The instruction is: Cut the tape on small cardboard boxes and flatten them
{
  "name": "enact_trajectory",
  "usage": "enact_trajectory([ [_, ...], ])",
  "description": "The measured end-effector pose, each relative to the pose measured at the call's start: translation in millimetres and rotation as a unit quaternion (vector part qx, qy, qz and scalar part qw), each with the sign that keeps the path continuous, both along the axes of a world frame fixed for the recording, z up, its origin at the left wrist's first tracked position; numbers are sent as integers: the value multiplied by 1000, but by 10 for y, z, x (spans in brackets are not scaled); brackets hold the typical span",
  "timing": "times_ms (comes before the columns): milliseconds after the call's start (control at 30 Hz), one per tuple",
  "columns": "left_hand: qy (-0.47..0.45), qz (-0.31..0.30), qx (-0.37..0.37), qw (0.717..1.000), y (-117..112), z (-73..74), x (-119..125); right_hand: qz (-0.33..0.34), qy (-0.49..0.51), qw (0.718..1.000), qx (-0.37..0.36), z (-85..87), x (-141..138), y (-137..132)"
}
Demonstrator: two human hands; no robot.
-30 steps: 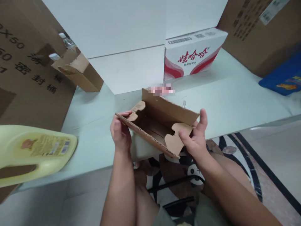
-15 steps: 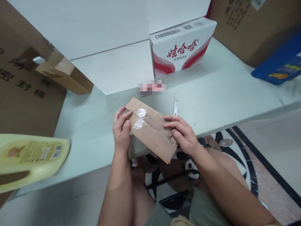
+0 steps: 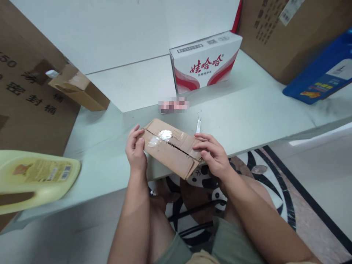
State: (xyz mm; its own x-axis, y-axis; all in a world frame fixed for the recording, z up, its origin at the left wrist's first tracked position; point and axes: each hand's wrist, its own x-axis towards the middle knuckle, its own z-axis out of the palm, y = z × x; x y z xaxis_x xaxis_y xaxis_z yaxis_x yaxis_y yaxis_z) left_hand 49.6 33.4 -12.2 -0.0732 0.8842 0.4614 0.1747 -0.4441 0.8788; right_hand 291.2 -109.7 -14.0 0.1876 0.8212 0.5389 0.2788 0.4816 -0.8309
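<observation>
Between my hands is a small brown cardboard box (image 3: 167, 154), tilted at the table's front edge. A dark slit runs along the seam of its flaps, with shiny clear tape patches across it. My left hand (image 3: 136, 148) grips the box's left end, thumb on the near face. Its right end is held by my right hand (image 3: 211, 152), fingers along the top edge. Just beyond my right fingers lies a utility knife (image 3: 198, 124) with a pale handle. The box's underside and contents are hidden.
Behind stand a white-and-red carton (image 3: 205, 66) and a small pixelated pinkish item (image 3: 173, 105). A yellow jug (image 3: 38, 179) is at left, a blue bottle (image 3: 316, 79) at right. Large cartons flank the pale table (image 3: 255, 106); an opened brown box (image 3: 82, 90) sits back left.
The box has turned in my hands and its seam now shows as a dark gap. Both hands still hold it. The whole view has shifted slightly.
</observation>
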Motion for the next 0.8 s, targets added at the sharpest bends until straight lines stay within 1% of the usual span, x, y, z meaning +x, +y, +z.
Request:
enact_trajectory([
  [100,-47,-17,-28,998,8,-42,20,2,32,998,-50,-36,-8,-23],
  [200,-99,-73,-83,989,-5,-63,56,29,92,991,-95,-63,-38,-36],
  [267,-108,-97,-119,982,-22,-51,83,49,128,985,-103,-76,-55,-37],
  [333,-112,-99,-142,979,-34,-21,97,57,159,980,-101,-97,-64,-33],
  [433,-124,-100,-140,977,-40,39,76,61,191,975,-97,-152,-70,-24],
  [533,-100,-116,-122,981,-46,87,36,61,195,974,-94,-210,-79,-11],
  [600,-84,-126,-125,981,-54,101,26,41,195,977,-81,-230,-90,3],
  [667,-79,-122,-128,981,-60,101,34,-6,195,978,-68,-233,-102,18],
  [733,-73,-106,-120,984,-56,93,52,-61,188,979,-58,-229,-111,27],
  [800,-77,-77,-108,988,-41,85,67,-95,176,979,-50,-232,-115,24],
])
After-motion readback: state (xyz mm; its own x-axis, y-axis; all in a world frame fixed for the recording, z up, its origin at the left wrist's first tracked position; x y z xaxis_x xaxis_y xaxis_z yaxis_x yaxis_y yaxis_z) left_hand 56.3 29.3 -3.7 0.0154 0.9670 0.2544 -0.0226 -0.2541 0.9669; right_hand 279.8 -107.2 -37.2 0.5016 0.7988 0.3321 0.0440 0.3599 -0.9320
